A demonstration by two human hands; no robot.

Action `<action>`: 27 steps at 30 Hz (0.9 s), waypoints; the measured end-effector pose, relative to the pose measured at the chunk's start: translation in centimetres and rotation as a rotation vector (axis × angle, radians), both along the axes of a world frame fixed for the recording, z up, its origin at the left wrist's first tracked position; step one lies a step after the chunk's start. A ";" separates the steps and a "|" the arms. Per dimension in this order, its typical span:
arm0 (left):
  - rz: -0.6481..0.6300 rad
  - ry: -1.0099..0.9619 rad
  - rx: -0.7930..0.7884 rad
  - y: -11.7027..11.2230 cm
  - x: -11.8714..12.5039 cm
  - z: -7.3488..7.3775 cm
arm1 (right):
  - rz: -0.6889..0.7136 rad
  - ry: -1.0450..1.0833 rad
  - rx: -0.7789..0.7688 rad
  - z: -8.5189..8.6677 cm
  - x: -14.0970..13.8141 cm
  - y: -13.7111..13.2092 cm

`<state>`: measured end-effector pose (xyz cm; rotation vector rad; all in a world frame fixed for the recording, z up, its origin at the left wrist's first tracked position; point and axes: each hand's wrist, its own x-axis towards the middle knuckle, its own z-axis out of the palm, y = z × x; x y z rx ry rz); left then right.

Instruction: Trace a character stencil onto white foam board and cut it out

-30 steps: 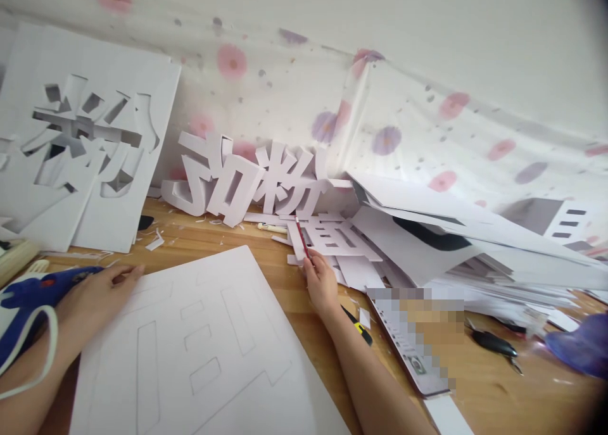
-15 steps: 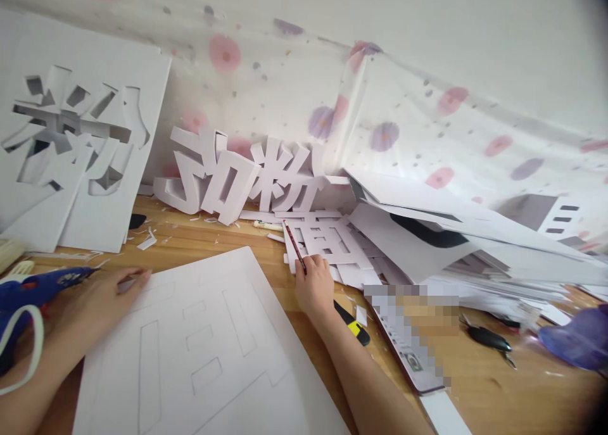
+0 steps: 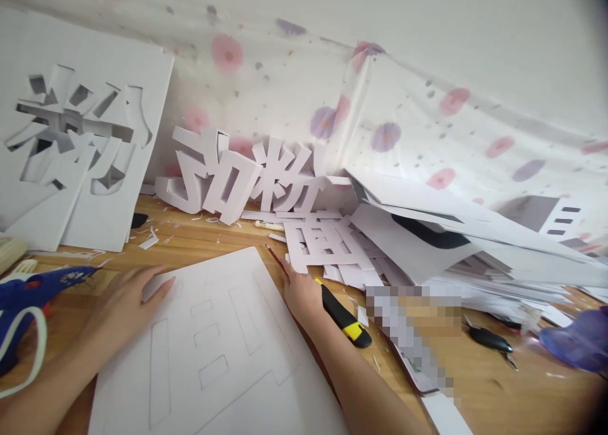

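Note:
A white foam board (image 3: 256, 397) with pencilled character outlines lies on the wooden table in front of me. My left hand (image 3: 130, 302) rests on its upper left edge, thumb and fingers apart, holding nothing. My right hand (image 3: 303, 296) is closed round a dark red pencil (image 3: 278, 258) beside the board's upper right edge. The pencil's tip points up and left, just off the board's corner. Right behind that hand lies a black and yellow utility knife (image 3: 344, 318), partly covered by the wrist.
A blue glue gun (image 3: 47, 286) with a white cord lies at the left. Cut-out foam characters (image 3: 230, 185) stand at the back, near a leaning cut board (image 3: 152, 112). Stacked white sheets (image 3: 494, 251), a key fob (image 3: 489, 339) and a purple object (image 3: 577, 340) occupy the right.
My right hand has drawn back towards the board with the pencil, uncovering more of the knife. My left hand has slid right along the board, which has shifted slightly right.

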<state>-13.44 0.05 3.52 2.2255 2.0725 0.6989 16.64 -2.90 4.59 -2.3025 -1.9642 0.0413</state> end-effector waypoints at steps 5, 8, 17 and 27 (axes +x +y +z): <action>-0.085 -0.042 -0.039 -0.7 1.1 -0.2 | -0.003 -0.018 -0.010 0.0 -0.1 -0.1; -0.161 -0.020 -0.011 -0.9 1.8 -0.7 | -0.007 -0.026 -0.017 0.2 -0.4 -0.5; -0.243 0.077 0.016 -1.5 3.0 -2.4 | 0.006 -0.092 -0.042 0.8 -1.3 -1.4; -0.279 -0.010 0.106 -2.0 2.6 -1.6 | 0.012 -0.099 0.037 1.4 -1.5 -2.4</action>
